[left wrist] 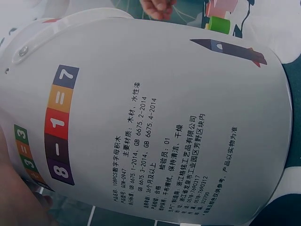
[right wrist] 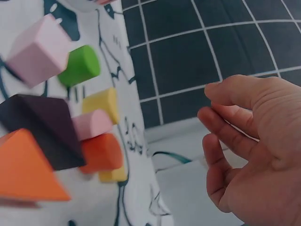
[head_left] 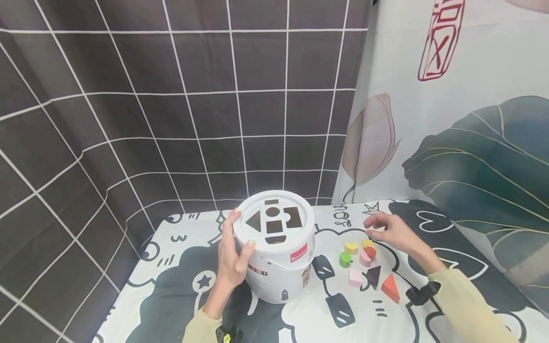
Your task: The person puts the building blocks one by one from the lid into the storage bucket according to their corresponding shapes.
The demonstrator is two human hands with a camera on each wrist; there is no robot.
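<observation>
Standing beside the left grip (head_left: 233, 256), the bucket (head_left: 272, 264) apparently touches it.

A white bucket (head_left: 274, 281) is standing lid-up, its lid (head_left: 296, 236) showing cut-out shapes, while blocks are clustering to its right: yellow pieces (head_left: 351, 248) far, a green cylinder (head_left: 345, 259) left, rounded pink (head_left: 365, 258) and orange-red (head_left: 370, 252) ones between, a pink cube (head_left: 355, 277) and dark (head_left: 373, 276) and orange (head_left: 391, 288) triangles near.

We note bucket (head_left: 274, 259) on cloth (head_left: 313, 314), left hand (head_left: 233, 259) at its left side, blocks (head_left: 355, 277) to its right, right hand (head_left: 393, 232) near them, backdrop (head_left: 261, 114) behind.
</observation>
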